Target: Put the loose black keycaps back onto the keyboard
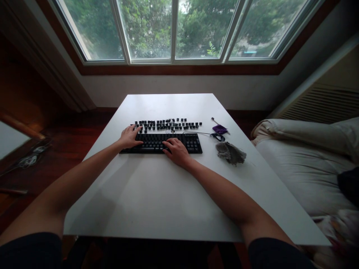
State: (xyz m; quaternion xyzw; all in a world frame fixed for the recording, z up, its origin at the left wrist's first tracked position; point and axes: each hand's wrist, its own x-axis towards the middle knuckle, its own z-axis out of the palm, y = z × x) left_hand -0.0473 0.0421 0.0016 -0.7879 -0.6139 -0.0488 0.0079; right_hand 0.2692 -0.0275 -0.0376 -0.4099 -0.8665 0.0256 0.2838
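Observation:
A black keyboard [151, 144] lies across the white table, many keys in place and its upper left part looking bare of caps. My left hand [129, 136] is over the keyboard's left end, thumb on the keys and fingers spread toward the loose black keycaps [159, 125] behind it. On the middle right of the keyboard rests my right hand [177, 150], its thumb and forefinger apart. Nothing shows in either hand, though the fingertips are small in view. The keyboard's cable [218, 136] is coiled to the right.
A crumpled grey cloth [230, 152] lies right of the keyboard. Behind it are a purple cloth item [220, 129] and a thin stick-like tool [215, 120]. The white table [157, 194] stands before a window, with a pale sofa [303, 164] on the right.

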